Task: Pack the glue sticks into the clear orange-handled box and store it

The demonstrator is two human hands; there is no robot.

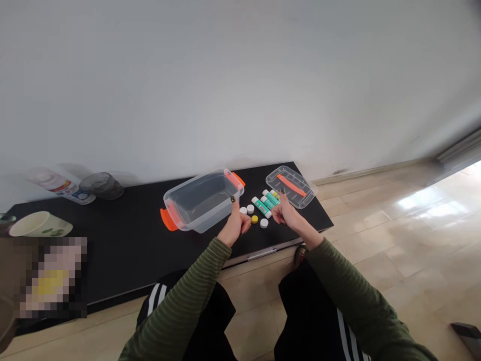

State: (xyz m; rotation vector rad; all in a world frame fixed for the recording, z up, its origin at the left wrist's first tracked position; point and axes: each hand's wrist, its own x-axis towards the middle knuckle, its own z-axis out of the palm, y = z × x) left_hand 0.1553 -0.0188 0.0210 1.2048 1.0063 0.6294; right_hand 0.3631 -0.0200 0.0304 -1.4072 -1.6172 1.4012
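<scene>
green-and-white tubes (261, 207) lie side by side on the black bench (135, 245), in the narrow gap between the clear container (201, 225) and its flat lid (306, 198). from where i stand, white caps (264, 223) and one yellow cap (254, 219) sit just before them, toward the front edge. the left hand (235, 224) is by the container's near right corner, thumb up, fingers curled in; i cannot tell whether it touches the wall. the right hand (286, 212) is beside the tubes, thumb up too, fingers folded tight, with nothing visible in either grip. the lid reaches the bench's right edge, seemingly a little past it. leftward, a broad stretch of black surface runs from the container to a paper cup (41, 225).
</scene>
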